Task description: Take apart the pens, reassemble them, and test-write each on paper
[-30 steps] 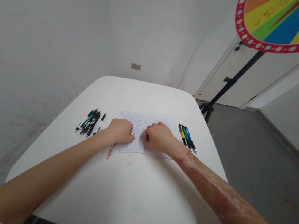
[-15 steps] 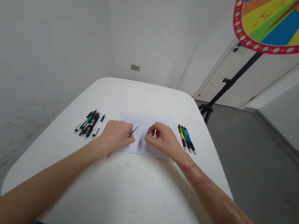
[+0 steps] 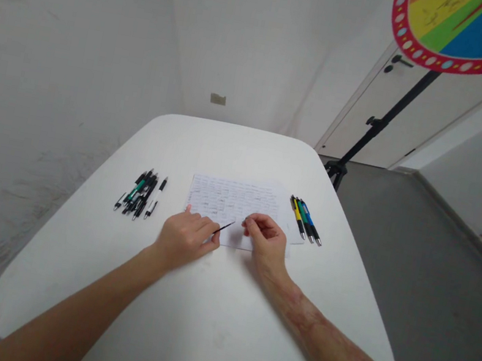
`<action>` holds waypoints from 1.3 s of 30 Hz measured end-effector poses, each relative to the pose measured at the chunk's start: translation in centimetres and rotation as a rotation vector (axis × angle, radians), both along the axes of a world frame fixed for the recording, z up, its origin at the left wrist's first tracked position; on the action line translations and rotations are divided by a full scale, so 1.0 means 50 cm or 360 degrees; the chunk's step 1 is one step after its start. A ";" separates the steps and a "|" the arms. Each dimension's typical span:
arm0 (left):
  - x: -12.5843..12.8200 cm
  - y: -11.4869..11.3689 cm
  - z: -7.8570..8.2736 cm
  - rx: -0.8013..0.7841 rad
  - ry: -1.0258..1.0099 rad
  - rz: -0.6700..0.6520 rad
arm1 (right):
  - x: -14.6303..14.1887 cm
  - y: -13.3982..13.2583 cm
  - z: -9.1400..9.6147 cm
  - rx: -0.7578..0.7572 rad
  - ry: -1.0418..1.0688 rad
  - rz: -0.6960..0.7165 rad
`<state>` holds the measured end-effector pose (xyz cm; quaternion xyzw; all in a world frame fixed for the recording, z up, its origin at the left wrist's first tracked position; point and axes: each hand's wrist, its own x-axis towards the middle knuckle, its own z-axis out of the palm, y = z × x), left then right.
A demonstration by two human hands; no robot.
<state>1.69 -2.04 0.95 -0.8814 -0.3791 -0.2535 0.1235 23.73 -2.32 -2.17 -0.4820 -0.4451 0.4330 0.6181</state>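
Observation:
My left hand point(image 3: 186, 239) is closed over the near left part of a handwritten sheet of paper point(image 3: 211, 191). Between its thumb and fingers it pinches a thin dark pen refill point(image 3: 224, 227), whose tip points right and away from me. My right hand point(image 3: 265, 238) hovers over the right part of the sheet with thumb and index finger pressed together. Something small and dark shows at those fingertips, too small to name. A narrow gap separates the refill's tip from my right fingertips.
Several pens, mostly black, white and green, lie in a loose pile point(image 3: 140, 194) on the left of the white table point(image 3: 236, 155). To the right lie a yellow pen point(image 3: 298, 217), a green pen point(image 3: 308, 222) and a blue pen point(image 3: 311, 221). A colourful wheel point(image 3: 472, 34) stands beyond.
My right hand has turned and its fingertips have closed together. The refill in my left hand now lies flatter and points more to the right. The view has shifted slightly.

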 end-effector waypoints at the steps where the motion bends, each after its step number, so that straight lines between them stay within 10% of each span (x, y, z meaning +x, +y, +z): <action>1: 0.000 0.000 -0.001 -0.0015 0.0006 0.0006 | -0.001 -0.002 -0.001 -0.0013 -0.0012 0.0012; 31: -0.002 -0.001 0.004 -0.0126 -0.0223 -0.0053 | -0.016 -0.023 0.018 0.0070 -0.0185 0.0375; 39: -0.089 0.042 0.045 -0.0500 0.0036 0.0688 | -0.014 -0.022 0.020 0.0042 -0.0048 0.0167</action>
